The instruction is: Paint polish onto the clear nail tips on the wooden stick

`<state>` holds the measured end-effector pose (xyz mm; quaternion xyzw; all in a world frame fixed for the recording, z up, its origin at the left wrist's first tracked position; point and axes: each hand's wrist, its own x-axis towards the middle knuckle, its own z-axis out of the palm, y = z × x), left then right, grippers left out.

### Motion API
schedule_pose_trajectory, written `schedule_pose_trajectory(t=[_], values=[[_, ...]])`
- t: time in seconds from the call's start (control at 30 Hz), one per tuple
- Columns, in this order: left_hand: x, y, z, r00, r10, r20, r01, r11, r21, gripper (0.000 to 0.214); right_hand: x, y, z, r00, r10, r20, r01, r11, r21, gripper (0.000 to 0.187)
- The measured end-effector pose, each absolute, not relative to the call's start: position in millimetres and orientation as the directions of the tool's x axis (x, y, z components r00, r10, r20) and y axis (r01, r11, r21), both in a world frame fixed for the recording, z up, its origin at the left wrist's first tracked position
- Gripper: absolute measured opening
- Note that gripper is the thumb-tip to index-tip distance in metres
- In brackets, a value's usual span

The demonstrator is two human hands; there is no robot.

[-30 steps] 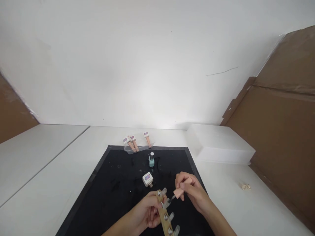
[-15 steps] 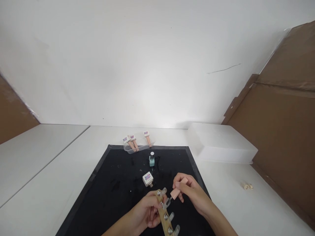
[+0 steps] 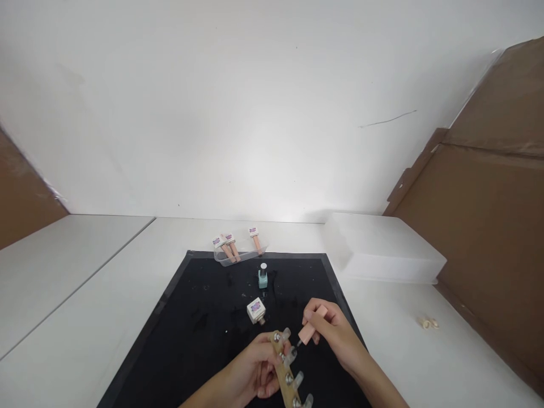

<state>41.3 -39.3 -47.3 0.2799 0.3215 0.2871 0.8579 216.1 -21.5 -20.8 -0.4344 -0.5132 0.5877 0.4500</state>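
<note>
My left hand (image 3: 259, 365) is closed around a wooden nail tip stand (image 3: 283, 378), with round metal studs along it. Several clear nail tips (image 3: 298, 379) stick out from its right side. Between the fingers of my right hand (image 3: 334, 328) is a nail polish brush (image 3: 313, 325) by its pink cap. The brush end points down-left at a nail tip (image 3: 290, 356) near the top of the stand and seems to touch it. An uncapped white polish bottle (image 3: 256, 310) with a purple label lies tilted on the black mat, beyond my left hand.
A teal nail polish bottle (image 3: 263, 277) stands on the black mat (image 3: 204, 306). Behind it, a clear plastic tray (image 3: 242, 255) holds several pink-capped bottles. To the right are a white box (image 3: 382, 246) and small cream rings (image 3: 428, 323). Brown cardboard (image 3: 488, 226) borders the right side.
The stand and my left hand have shifted slightly right and down. My right hand has moved a little to the right with the brush, whose end stays at the same nail tip.
</note>
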Motion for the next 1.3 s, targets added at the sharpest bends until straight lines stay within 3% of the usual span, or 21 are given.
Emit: schedule_pose_trajectory(t=[0.13, 0.3, 0.6, 0.87, 1.2, 1.3], values=[[40, -40, -44, 0.641, 0.667, -0.381, -0.308, 0.677, 0.668, 0.013, 217, -24, -18, -0.206, 0.977, -0.052, -0.223, -0.099, -0.970, 0.032], [39, -39, -45, 0.630, 0.673, -0.388, -0.324, 0.682, 0.656, 0.013, 219, -25, -20, -0.306, 0.952, -0.009, -0.284, -0.100, -0.953, 0.028], [41, -38, -40, 0.585, 0.679, -0.443, -0.329, 0.699, 0.635, 0.012, 221, -24, -16, -0.422, 0.905, 0.045, -0.283, -0.084, -0.955, 0.021], [38, -35, -42, 0.605, 0.671, -0.429, -0.320, 0.698, 0.641, 0.013, 220, -24, -15, -0.459, 0.872, 0.167, -0.390, -0.030, -0.920, 0.013], [36, -34, -36, 0.612, 0.680, -0.404, -0.313, 0.677, 0.666, 0.009, 221, -27, -15, -0.502, 0.861, 0.087, -0.345, -0.106, -0.933, 0.019], [34, -34, -34, 0.605, 0.680, -0.415, -0.329, 0.688, 0.647, 0.011, 220, -27, -15, -0.511, 0.849, 0.132, -0.384, -0.088, -0.919, 0.018]])
